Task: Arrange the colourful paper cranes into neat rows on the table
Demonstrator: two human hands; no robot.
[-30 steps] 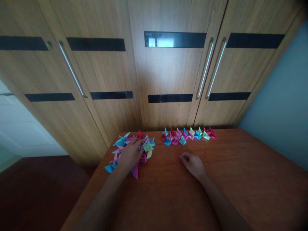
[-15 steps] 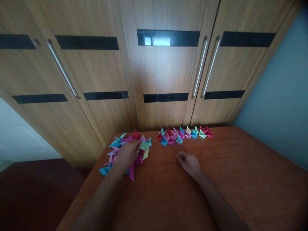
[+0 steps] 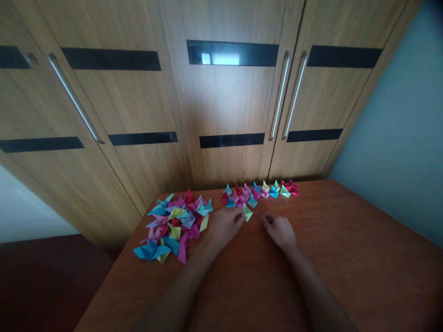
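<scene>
Near the paper rows, the left hand has brought a pinched green piece clear of the pile. The right hand is curled, its contents unclear.

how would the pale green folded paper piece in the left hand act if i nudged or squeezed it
The pale green folded paper piece is probably very light, being small and apparently just paper. Its creased points look fairly stiff but would likely crush under a squeeze. With its uneven, pointed shape, it might tip rather than roll.
</scene>
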